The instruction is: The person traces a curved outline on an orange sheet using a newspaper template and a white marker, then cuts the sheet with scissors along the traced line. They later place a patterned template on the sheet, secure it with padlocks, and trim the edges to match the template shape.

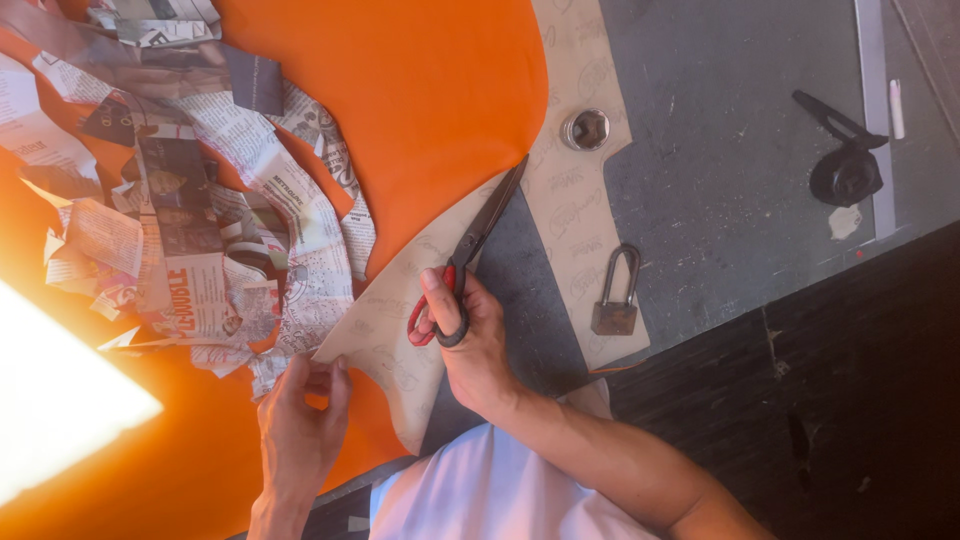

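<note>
Dark grey worktop (720, 200) under everything, scuffed up, with a big sheet of orange fabric (420, 90) spread over the left part and a heap of cut newspaper scraps (200, 240) lying on it. From my remote seat I see the right hand (470, 345) with thumb and fingers through the red handles of the scissors (478, 250), blades partly open and lying along the edge of the beige paper pattern (575, 210). The left hand (300, 420) is pinching the near corner of that pattern, fingers closed on it. A padlock (615, 300) and a small round metal weight (585, 128) sit on the pattern's right strip. Further right there's a black tool (845, 160) beside a metal ruler (872, 110).

My read: fabric and paper are both light and floppy, and they'd slide on each other easily. I'd hold flat, close to the cut line, not at a loose corner, or the paper will buckle.
</note>
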